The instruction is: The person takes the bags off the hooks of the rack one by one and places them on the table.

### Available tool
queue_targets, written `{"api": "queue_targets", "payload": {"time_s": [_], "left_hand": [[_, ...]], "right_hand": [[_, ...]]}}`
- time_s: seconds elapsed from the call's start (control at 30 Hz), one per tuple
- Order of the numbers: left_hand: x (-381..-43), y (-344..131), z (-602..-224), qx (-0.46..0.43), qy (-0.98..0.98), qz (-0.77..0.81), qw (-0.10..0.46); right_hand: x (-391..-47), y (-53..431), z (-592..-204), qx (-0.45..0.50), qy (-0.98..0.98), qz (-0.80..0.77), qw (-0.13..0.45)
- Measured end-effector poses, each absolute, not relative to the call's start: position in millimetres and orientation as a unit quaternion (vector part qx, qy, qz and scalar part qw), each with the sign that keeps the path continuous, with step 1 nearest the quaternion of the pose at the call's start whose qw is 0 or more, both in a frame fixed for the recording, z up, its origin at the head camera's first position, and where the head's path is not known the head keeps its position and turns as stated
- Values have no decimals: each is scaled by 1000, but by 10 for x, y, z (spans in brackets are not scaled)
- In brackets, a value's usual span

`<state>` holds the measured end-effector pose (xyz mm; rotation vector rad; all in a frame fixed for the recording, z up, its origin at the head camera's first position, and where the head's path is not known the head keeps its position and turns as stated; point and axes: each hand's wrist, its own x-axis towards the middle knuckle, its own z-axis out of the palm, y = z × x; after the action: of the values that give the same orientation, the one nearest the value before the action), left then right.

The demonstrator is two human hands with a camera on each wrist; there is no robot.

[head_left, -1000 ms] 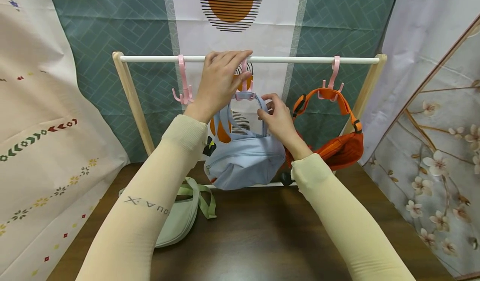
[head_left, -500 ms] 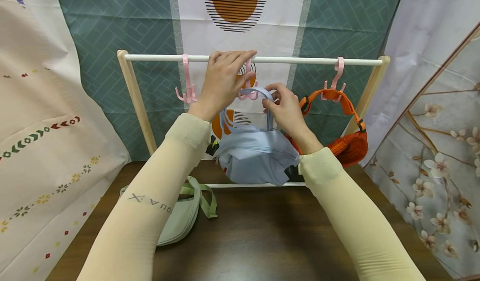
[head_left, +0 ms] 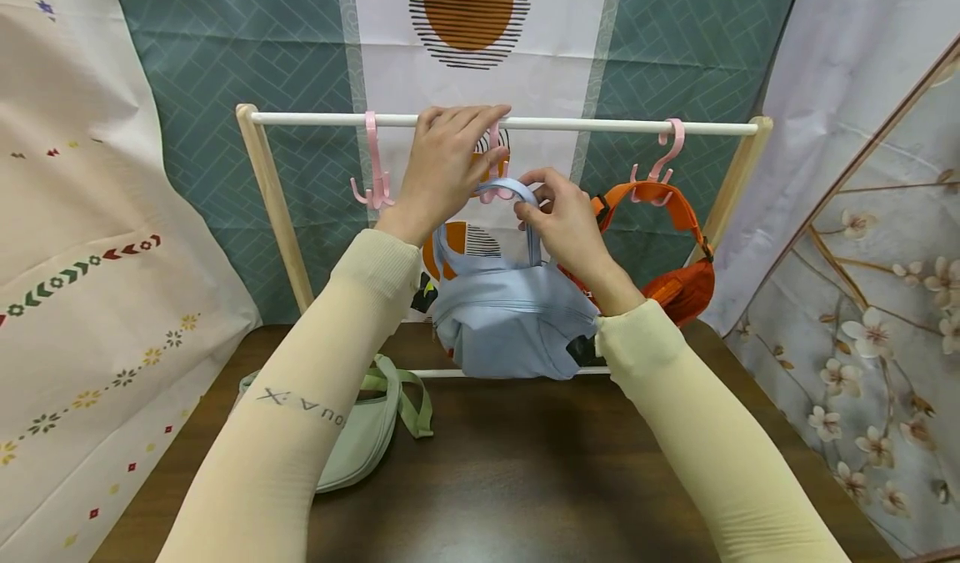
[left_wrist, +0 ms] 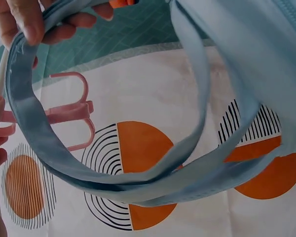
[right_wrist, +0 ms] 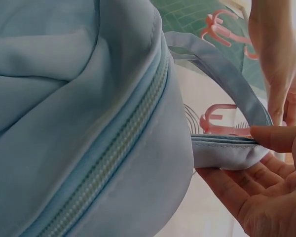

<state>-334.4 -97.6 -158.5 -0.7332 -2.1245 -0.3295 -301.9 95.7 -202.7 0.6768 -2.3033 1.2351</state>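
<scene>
While the left hand (head_left: 442, 171) reaches up to the white rail (head_left: 615, 125) of the small wooden rack, its fingers curl over the bar and close around the middle pink hook (head_left: 495, 167), steadying it there. Just to the right, the right hand (head_left: 566, 225) pinches the strap (head_left: 510, 189) of the light blue bag (head_left: 510, 321) between thumb and fingers, holding the loop up against the prongs of that hook; the right wrist view shows the folded strap edge clamped between thumb and fingertips (right_wrist: 276, 138), with the bag's zipper (right_wrist: 113, 168) close to the lens. Whether the strap already sits on a prong cannot be told. The blue bag's body hangs below the hands, in front of the rack's lower bar and above the far part of the dark wooden table (head_left: 525, 480). To the right an orange bag (head_left: 675, 284) hangs by its strap from another pink hook (head_left: 663, 158). A third pink hook (head_left: 372, 171) hangs bare on the left of the rail. A pale green bag (head_left: 360, 434) lies on the table near the left, partly under the left forearm.
</scene>
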Motion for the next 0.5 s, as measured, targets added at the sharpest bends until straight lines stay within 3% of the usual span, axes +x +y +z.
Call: {"api": "queue_targets", "payload": {"time_s": [0.5], "left_hand": [[-3340, -995, -1612, -311, -841, -115, 427]], "right_hand": [[-2886, 984, -2075, 259, -824, 458, 211]]}}
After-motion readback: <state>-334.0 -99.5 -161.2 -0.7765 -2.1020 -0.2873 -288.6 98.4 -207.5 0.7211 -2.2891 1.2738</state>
